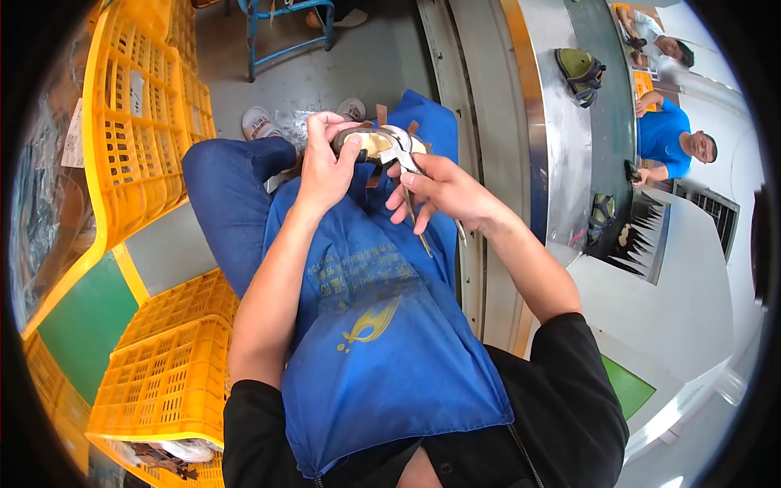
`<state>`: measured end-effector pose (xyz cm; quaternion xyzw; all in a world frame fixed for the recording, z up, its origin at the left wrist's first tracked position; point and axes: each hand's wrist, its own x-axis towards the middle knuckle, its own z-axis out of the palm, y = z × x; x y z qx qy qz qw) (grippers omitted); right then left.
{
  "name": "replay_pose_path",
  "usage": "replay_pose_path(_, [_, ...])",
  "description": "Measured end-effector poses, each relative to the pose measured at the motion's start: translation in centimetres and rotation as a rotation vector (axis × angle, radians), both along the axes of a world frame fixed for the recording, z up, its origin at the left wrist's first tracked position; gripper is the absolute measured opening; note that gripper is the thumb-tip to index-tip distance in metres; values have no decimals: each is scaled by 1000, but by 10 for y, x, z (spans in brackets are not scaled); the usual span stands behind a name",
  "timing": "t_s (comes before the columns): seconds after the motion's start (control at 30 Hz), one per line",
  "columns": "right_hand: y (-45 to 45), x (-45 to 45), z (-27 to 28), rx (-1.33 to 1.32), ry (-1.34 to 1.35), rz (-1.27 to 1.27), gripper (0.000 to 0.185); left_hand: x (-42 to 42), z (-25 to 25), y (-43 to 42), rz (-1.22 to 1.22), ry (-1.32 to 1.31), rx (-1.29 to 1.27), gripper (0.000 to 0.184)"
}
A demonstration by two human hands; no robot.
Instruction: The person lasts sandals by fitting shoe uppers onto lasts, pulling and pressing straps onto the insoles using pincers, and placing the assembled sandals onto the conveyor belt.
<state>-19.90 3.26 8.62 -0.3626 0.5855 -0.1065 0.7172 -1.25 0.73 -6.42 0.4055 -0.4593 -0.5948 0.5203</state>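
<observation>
Above my lap, my left hand [327, 167] is closed around a partly made shoe [372, 145], its thumb pressing on the pale underside. Several brown strap ends stick out around the shoe's edge. Metal pliers [398, 150] are in my right hand [443, 191], their head against the shoe's underside and their handles pointing down toward the apron. Whether the jaws grip a strap cannot be made out. A blue apron [366, 358] with yellow print covers my lap beneath both hands.
Yellow crates [134, 122] stand at the left, with another crate [167, 382] below. To the right runs a conveyor belt [598, 130] carrying green-and-black sandals [579, 75]. A person in blue [667, 142] and another person [651, 41] sit beyond it. A blue stool [285, 55] stands ahead.
</observation>
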Motion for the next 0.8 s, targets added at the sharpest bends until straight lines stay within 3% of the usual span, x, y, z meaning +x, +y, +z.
replay_pose_path(0.43, [-26,-3,-10,185,-131,-65,34,-3,2,2,53,116,-12,29])
replay_pose_path(0.5, [-24,-2,-9,186,-86,-75,31,6,4,2,-74,-35,15,26])
replay_pose_path(0.63, [-14,12,-10,-179,269,171,22,15,8,-2,-67,-50,-8,31])
replay_pose_path(0.67, [-8,11,-18,-273,342,223,22,18,10,-3,-58,-171,-152,37])
replay_pose_path(0.7, [-5,12,-20,-296,384,233,21,21,12,-4,-49,-290,-296,43])
replay_pose_path(0.8, [2,12,-27,-378,386,216,22,27,9,-6,-86,-317,-308,51])
